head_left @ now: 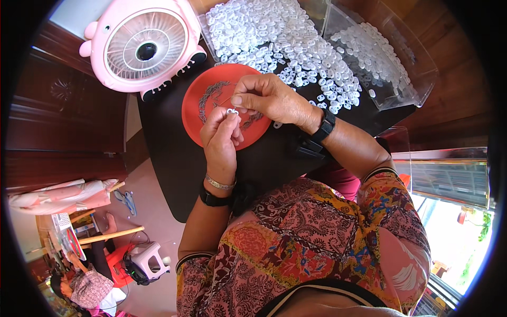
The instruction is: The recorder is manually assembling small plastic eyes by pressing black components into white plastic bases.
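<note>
At 7 o'clock from the plate, a co-worker point(94, 289) is seen in the background, seated low. Nearer, also toward 7 o'clock, a pair of blue-grey slippers point(125, 202) is noted on the floor. At 10 o'clock from the plate, a pink animal-shaped fan point(149, 50) is positioned on the dark tabletop point(171, 169).

The round orange-red plate point(191, 122) is set beneath both hands. Thin grey metal pieces point(203, 103) are spread on it, mainly along its 9 to 11 o'clock side; their exact form cannot be told.

The left hand point(219, 147) is raised over the plate, a bracelet point(220, 183) and a black band point(214, 198) being worn at its wrist. Its thumb and forefinger are closed narrowly on a small white plastic clip point(232, 111). The clip is held at the very tips, with its looped end exposed toward 12 o'clock.

The right hand point(274, 99) is placed at 1 o'clock from the clip, its thumb and forefinger pinched together. A thin piece point(226, 101) appears to be gripped there, projecting toward 8 o'clock; contact with the clip cannot be confirmed.

At 1 o'clock from the plate, white two-holed plastic pieces point(253, 29) are heaped. Farther right, more are contained in a clear plastic bin point(421, 87).
</note>
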A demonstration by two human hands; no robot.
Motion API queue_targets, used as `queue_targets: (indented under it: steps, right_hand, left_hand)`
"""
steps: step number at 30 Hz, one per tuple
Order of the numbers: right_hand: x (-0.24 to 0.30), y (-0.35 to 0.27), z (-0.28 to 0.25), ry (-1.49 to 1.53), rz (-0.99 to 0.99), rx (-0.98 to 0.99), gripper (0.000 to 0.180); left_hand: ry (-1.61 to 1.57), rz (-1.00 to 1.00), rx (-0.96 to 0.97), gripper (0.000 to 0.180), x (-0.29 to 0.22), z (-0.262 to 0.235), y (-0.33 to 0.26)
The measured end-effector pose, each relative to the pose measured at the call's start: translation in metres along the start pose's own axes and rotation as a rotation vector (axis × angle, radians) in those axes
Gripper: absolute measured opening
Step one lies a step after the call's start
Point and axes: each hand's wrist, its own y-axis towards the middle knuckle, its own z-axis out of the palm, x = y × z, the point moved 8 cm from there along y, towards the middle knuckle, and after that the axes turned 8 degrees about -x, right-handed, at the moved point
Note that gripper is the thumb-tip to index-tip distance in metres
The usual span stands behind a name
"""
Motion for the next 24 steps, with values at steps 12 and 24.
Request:
queue_targets:
  steps: [12, 24]
  right_hand:
    - [-0.005, 0.000, 0.005, -0.042, -0.038, 0.039, 0.015]
    - [0.014, 0.000, -0.006, -0.219, -0.066, 0.048, 0.017]
  left_hand:
    - [0.030, 0.022, -0.005, 0.016, 0.000, 0.002, -0.001]
    - [0.023, 0.077, -0.024, 0.014, -0.002, 0.002, -0.001]
